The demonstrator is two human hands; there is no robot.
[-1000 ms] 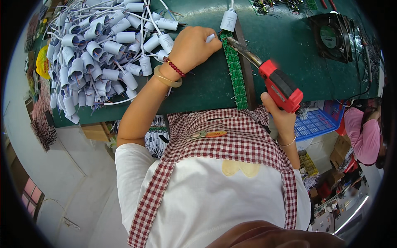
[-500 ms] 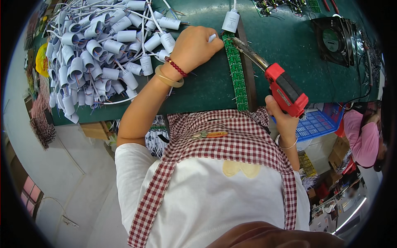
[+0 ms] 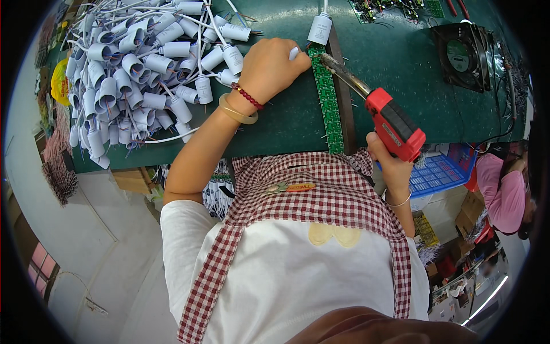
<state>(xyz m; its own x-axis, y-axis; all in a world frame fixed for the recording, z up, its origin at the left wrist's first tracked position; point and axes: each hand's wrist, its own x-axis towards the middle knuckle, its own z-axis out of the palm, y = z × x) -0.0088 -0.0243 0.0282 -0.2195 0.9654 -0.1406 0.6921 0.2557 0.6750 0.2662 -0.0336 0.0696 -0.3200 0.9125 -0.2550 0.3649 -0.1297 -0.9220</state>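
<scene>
View from above, looking down a person's chest at a green counter (image 3: 275,129).

The right hand (image 3: 392,166) holds a red-and-black soldering iron (image 3: 396,126) from below, its thumb along the near side. This grip is closed around the handle; most of its fingers are hidden behind it. The metal barrel points up and to the left, and its tip is over the far end of a narrow green circuit board (image 3: 327,109); whether it touches cannot be told.

The board lies lengthwise on the counter, stretching from the near edge away from the person, along the left side of a dark bar (image 3: 345,112). Just beyond its far end is a white cap (image 3: 319,30), with a white cable running from its top out of view.

The left hand (image 3: 274,67) is just left of the board's far end, back of the hand up, fingers curled. A small white patch shows at the fingers; how tightly this grip is closed, and on what, cannot be told. A red bead bracelet (image 3: 247,95) and a pale bangle (image 3: 237,110) circle the wrist.

To the left is a large heap of white caps (image 3: 137,74) with cables and thin wires. On the right stands a black fan (image 3: 460,56). Below the counter at right are a blue basket (image 3: 440,175) and another person's pink sleeve (image 3: 503,195). The wearer has a checked apron (image 3: 309,200).
</scene>
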